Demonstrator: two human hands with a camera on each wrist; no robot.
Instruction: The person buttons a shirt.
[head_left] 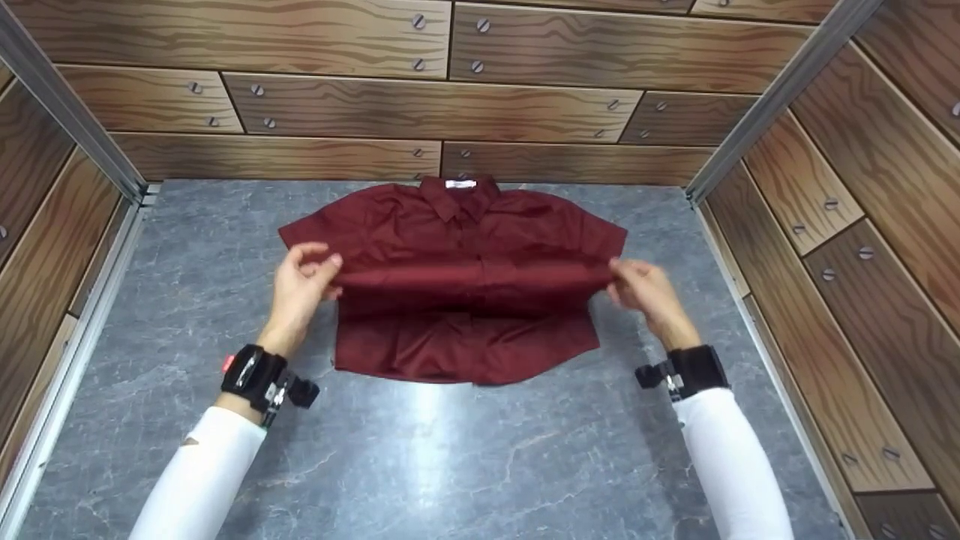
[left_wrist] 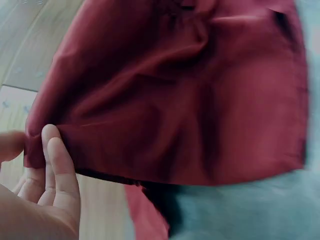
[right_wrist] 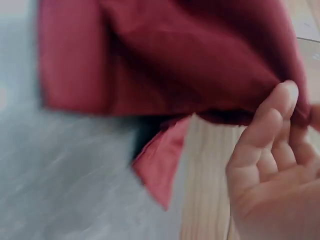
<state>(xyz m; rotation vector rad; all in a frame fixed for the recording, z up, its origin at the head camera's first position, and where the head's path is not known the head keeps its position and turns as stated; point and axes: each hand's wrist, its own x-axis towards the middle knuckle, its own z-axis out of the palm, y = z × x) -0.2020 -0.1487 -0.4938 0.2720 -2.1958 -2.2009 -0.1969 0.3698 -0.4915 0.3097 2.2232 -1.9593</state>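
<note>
A dark red short-sleeved shirt lies front up, its collar at the far side and its hem toward me. Across its middle, a raised fold of cloth stretches between both hands. My left hand pinches the shirt's left side edge between thumb and fingers. On the opposite side, my right hand pinches the matching edge. In the left wrist view the cloth hangs lifted from the fingertips. The right wrist view shows the fingers at the gathered edge, with a sleeve below.
The shirt is on a grey marbled table. Wood-patterned panels stand behind it and on both sides, joined by metal rails. Each wrist wears a black strapped camera.
</note>
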